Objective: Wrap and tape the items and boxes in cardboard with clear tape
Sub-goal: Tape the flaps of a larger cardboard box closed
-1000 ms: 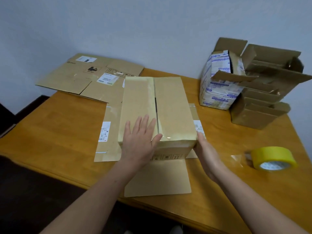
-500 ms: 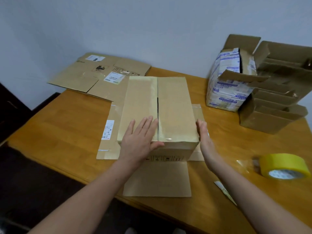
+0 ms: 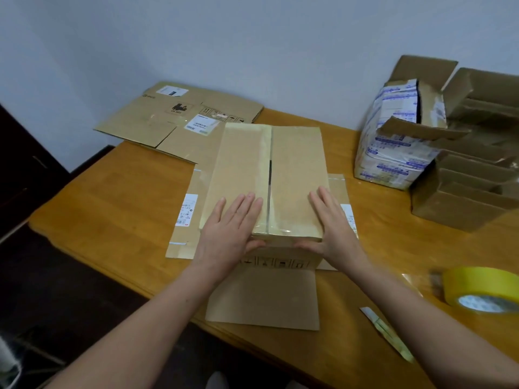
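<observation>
A brown cardboard box stands in the middle of the wooden table, its two top flaps meeting at a centre seam covered with clear tape. Around its base, the box's other flaps lie spread flat on the table. My left hand lies flat on the near left of the top, thumb over the front edge. My right hand lies flat on the near right of the top, thumb also on the front edge. A roll of yellowish clear tape sits on the table at the right.
A flattened carton with labels lies at the back left. A box wrapped in white and blue printed tape and open brown cartons stand at the back right. A thin strip lies near the front right edge.
My right hand has moved from the box's right side up onto its top. My left hand stays on the top. The view has shifted slightly left.
</observation>
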